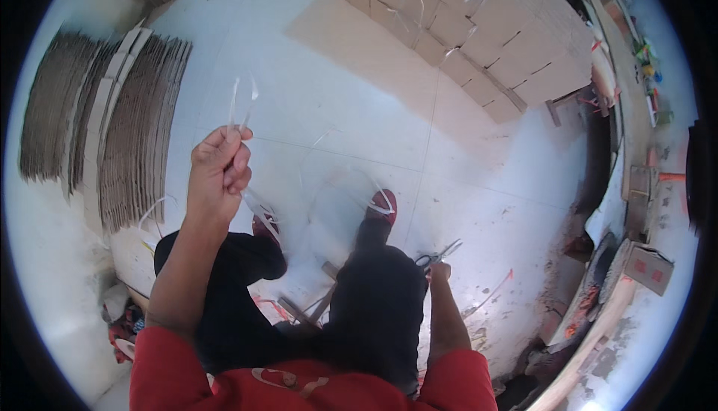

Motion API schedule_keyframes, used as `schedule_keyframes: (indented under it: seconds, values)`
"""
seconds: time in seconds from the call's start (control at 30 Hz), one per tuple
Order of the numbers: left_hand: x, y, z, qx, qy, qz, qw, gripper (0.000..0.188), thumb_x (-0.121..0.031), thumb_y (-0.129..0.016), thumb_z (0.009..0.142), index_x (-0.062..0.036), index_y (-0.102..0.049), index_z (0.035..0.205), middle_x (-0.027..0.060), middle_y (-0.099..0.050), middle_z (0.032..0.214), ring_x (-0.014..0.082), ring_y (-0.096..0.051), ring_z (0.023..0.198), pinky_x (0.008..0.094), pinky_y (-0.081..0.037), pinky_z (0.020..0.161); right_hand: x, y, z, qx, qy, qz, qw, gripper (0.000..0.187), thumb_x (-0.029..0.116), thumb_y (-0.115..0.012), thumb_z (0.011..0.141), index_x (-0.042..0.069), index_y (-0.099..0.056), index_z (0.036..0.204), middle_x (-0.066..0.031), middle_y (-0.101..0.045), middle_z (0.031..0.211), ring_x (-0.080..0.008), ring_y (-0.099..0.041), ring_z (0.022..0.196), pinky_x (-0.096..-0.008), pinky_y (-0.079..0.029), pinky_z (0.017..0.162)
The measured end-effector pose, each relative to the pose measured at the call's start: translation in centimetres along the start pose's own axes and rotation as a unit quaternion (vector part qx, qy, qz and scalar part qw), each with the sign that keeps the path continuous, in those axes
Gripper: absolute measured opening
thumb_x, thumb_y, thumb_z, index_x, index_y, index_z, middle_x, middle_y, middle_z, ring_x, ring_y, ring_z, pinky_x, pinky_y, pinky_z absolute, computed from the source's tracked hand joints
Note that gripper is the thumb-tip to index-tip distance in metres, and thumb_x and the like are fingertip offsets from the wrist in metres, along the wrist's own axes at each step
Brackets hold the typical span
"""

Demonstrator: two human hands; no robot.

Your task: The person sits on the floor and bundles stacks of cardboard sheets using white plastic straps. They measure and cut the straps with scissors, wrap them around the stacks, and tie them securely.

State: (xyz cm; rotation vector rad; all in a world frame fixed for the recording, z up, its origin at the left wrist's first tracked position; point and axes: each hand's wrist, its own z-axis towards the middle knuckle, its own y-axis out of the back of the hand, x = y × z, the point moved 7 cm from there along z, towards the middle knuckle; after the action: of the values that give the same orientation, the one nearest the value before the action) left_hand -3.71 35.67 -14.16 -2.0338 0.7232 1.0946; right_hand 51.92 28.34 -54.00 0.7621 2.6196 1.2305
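A pale translucent strap (234, 100) is held up above the floor (359, 127), its two ends standing slightly apart over the left hand (222, 160), which pinches it between thumb and forefinger with the other fingers curled in. Below that fist, more pale strip shows beside the left shoe (265, 228), and another strip crosses the right shoe (385, 201). The right hand (441, 270) is closed at the handles of a pair of scissors (441, 255), blades pointing toward the floor's right edge; whether fingers pass through the loops cannot be told. Flattened cardboard (138, 127) stands in a tight row along the floor's left edge, and a large carton stack (464, 29) fills its far right corner.
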Motion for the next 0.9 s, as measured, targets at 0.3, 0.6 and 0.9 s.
schedule_keyframes:
  seconds: [0.3,0.6,0.9]
  values:
    - [4.1,-2.1,1.1,0.031,0.056,0.07,0.995,0.018,-0.016,-0.055,0.09,0.0017,-0.057,0.09,0.0026,-0.048,0.055,0.0024,-0.028,0.039,0.0167,-0.022,0.036,1.0,-1.4,-4.7,-0.169,-0.073,0.045,0.982,0.029,0.004,-0.057,0.072,-0.003,-0.053,0.1,-0.021,-0.06,0.089,-0.038,-0.058,0.089,-0.0448,-0.047,0.08]
    - [2.2,-2.3,0.0,0.034,0.041,0.076,0.996,0.017,-0.015,-0.056,0.089,0.0018,-0.058,0.088,0.001,-0.046,0.054,0.0016,-0.028,0.038,0.0164,-0.021,0.036,6.6,2.9,-4.7,0.0,-0.089,0.548,0.831,0.038,0.0,-0.062,0.068,-0.001,-0.045,0.102,-0.0165,-0.06,0.077,-0.0294,-0.061,0.066,-0.0436,-0.052,0.061]
    - [-3.7,-2.8,-3.3,0.046,-0.094,-0.002,0.995,0.019,-0.015,-0.057,0.089,0.0033,-0.059,0.087,-0.0004,-0.046,0.054,0.0013,-0.029,0.039,0.0169,-0.02,0.036,33.2,30.4,-23.0,0.308,0.418,0.669,0.531,0.063,0.042,-0.064,0.08,0.005,-0.036,0.124,-0.0101,-0.054,0.089,-0.0225,-0.055,0.085,-0.0473,-0.047,0.086]
